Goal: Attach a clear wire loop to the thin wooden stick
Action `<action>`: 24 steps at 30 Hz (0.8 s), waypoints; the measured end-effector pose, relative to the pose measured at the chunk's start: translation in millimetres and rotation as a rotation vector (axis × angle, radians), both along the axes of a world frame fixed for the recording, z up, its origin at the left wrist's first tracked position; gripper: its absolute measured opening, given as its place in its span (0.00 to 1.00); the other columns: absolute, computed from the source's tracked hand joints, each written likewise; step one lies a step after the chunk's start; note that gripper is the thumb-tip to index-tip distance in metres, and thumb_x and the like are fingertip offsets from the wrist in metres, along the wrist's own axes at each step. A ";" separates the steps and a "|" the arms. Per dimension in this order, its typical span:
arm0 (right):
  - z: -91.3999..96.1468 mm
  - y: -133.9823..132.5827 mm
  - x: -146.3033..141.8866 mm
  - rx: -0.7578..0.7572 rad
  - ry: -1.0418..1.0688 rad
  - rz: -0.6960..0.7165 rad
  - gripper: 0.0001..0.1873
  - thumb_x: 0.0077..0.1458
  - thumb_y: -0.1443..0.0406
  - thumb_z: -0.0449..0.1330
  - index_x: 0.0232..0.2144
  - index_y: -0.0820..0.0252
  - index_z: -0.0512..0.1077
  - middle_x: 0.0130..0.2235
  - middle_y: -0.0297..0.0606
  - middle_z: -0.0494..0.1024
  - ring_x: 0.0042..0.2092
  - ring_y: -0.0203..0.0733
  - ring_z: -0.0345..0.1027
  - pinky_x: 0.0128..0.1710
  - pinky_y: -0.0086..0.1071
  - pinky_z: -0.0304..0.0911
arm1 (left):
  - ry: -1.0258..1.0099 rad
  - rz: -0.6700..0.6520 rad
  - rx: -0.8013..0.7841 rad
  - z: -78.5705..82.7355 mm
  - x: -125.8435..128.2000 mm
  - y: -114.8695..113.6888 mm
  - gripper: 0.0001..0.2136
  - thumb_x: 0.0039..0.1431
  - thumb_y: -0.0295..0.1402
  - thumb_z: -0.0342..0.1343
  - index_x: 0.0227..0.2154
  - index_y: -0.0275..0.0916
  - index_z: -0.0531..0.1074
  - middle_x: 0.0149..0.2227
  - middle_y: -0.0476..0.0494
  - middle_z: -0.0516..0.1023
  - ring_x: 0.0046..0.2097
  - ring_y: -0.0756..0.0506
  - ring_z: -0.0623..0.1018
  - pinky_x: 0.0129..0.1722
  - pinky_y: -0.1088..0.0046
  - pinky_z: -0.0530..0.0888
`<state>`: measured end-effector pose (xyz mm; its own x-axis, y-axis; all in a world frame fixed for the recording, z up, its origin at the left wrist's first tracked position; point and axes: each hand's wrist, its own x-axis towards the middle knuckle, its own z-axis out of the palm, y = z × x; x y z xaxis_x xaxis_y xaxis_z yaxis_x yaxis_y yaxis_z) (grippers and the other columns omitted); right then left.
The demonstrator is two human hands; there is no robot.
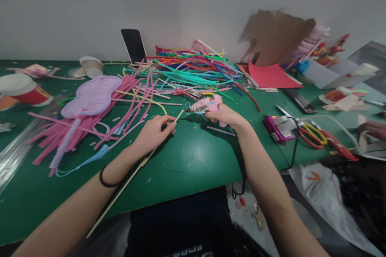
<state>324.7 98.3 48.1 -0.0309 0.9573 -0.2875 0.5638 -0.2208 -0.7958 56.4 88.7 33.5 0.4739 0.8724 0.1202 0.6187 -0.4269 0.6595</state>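
Between the fingers of my left hand is a thin wooden stick, slanting from the table's front edge up to its tip in the middle. My right hand grips a pink hot glue gun, its nozzle close to the stick's upper end; whether they touch I cannot tell. A black cord hangs down from the gun. Left of my hands, a lilac fan-shaped piece with a wrapped handle and a blue tassel lies on a bundle of pink pipe cleaners.
A pile of coloured pipe cleaners lies at the back. Paper cups stand at the left. At the right are red card, a purple power adapter, scissors and another person's hand. A phone leans on the wall.
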 end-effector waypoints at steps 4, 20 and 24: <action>1.7 -0.8 -1.0 -0.002 0.000 -0.006 0.08 0.46 0.64 0.61 0.22 0.59 0.65 0.21 0.31 0.67 0.20 0.29 0.55 0.13 0.23 0.48 | -0.005 -0.004 0.008 -0.4 -0.2 0.2 0.15 0.63 0.45 0.51 0.42 0.40 0.73 0.29 0.47 0.82 0.43 0.39 0.78 0.47 0.60 0.70; 0.6 -0.1 -3.1 0.009 0.150 -0.048 0.10 0.46 0.66 0.62 0.19 0.59 0.65 0.19 0.32 0.68 0.20 0.30 0.57 0.15 0.25 0.48 | -0.052 -0.009 -0.063 3.1 1.4 -2.8 0.13 0.63 0.44 0.51 0.38 0.40 0.73 0.29 0.48 0.82 0.40 0.41 0.81 0.49 0.61 0.70; -0.6 0.7 -3.9 0.002 0.128 -0.046 0.10 0.46 0.66 0.62 0.18 0.60 0.65 0.19 0.33 0.68 0.20 0.29 0.55 0.15 0.25 0.47 | -0.064 -0.012 -0.051 2.9 1.1 -2.9 0.12 0.63 0.43 0.51 0.37 0.40 0.73 0.29 0.48 0.83 0.39 0.41 0.81 0.49 0.61 0.70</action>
